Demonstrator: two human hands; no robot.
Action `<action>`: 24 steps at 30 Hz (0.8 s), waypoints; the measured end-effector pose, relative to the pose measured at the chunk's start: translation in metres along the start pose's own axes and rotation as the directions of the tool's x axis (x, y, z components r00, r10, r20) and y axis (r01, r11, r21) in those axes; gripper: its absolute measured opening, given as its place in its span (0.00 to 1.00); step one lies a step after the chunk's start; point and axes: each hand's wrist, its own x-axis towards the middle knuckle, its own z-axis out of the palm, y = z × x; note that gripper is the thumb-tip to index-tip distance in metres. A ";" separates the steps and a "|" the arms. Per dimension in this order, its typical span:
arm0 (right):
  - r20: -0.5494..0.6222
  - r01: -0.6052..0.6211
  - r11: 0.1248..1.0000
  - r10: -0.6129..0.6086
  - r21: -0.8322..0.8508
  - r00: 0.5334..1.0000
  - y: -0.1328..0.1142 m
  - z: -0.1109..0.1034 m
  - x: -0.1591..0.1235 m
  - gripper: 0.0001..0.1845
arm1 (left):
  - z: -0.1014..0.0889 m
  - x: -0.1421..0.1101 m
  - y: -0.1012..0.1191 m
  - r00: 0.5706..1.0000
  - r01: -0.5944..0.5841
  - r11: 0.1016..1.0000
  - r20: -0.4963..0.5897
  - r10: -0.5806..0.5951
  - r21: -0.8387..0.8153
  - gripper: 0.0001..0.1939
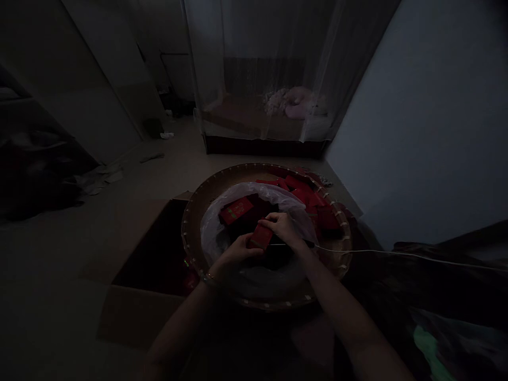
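Over the middle of a round woven tray (pixel 189 211), both hands hold one small red box or packet (pixel 262 236); the dim light hides which it is. My left hand (pixel 238 251) grips its lower left side, thumb along the near edge. At its upper right, my right hand (pixel 282 226) pinches the top edge. A whitish plastic bag (pixel 210 227) lies spread in the tray with a dark middle. Inside the bag rests a larger red printed box (pixel 237 210). Several flat red packets (pixel 299 188) are heaped along the tray's far right side.
An open cardboard box (pixel 138 312) stands left of the tray. From the right a white cable (pixel 377 252) runs across the tray's rim toward my right wrist. A netted bed (pixel 254 124) is at the back; a pale wall (pixel 428 121) rises at the right.
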 end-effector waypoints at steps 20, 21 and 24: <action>0.245 -0.112 0.993 0.116 -0.028 0.963 -0.009 -0.012 -0.006 0.16 | 0.001 0.003 -0.004 0.983 -0.008 0.994 -0.185 -0.011 -0.105 0.25; 0.263 -0.135 0.991 0.133 -0.011 0.956 -0.008 -0.007 -0.007 0.14 | 0.000 0.004 -0.004 0.976 -0.021 0.995 -0.220 -0.002 -0.100 0.25; 0.291 -0.210 0.975 0.181 0.071 0.940 -0.006 0.002 -0.009 0.16 | -0.003 0.005 -0.003 0.947 -0.024 0.998 -0.322 0.002 -0.064 0.23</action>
